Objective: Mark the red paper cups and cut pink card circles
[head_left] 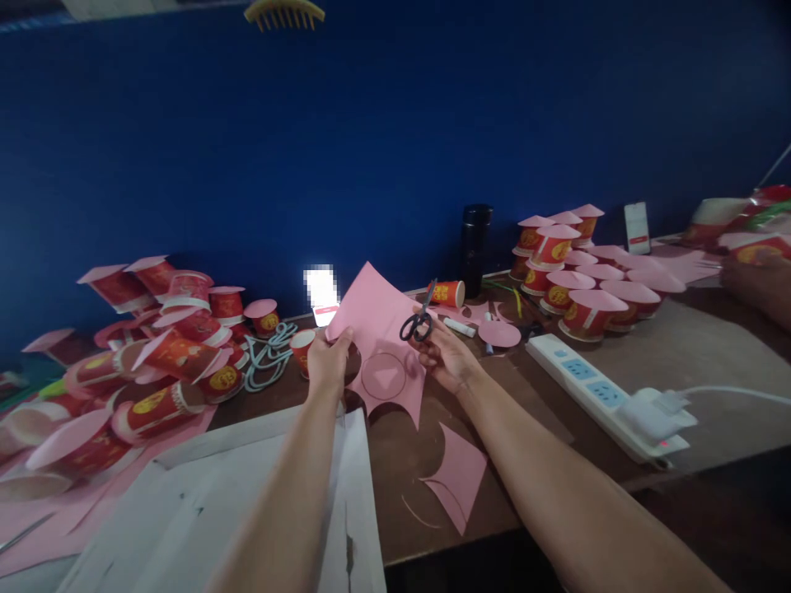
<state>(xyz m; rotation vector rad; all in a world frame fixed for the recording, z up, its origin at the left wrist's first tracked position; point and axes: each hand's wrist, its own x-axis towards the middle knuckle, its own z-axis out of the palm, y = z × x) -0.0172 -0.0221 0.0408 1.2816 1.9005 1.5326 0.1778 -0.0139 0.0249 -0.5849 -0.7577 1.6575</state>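
Observation:
A sheet of pink paper (376,317) is held up over the table, its lower edges cut into curves and a circle drawn near the bottom. My left hand (329,362) pinches its left edge. In my right hand (448,354) is a pair of black-handled scissors (420,317), blades pointing up, in front of the sheet's right side. Below lies a pink paper offcut (458,478) with curved edges. A round pink paper disc (499,333) and a white glue stick (459,327) are beyond my right hand.
Red paper cups (161,409) topped with pink discs pile up at left; more cups (590,317) stack at right. A white power strip (581,387), black bottle (475,247), lit phone (322,296), cable (269,358) and white board (203,511) surround me. Another person's hand (757,284) is far right.

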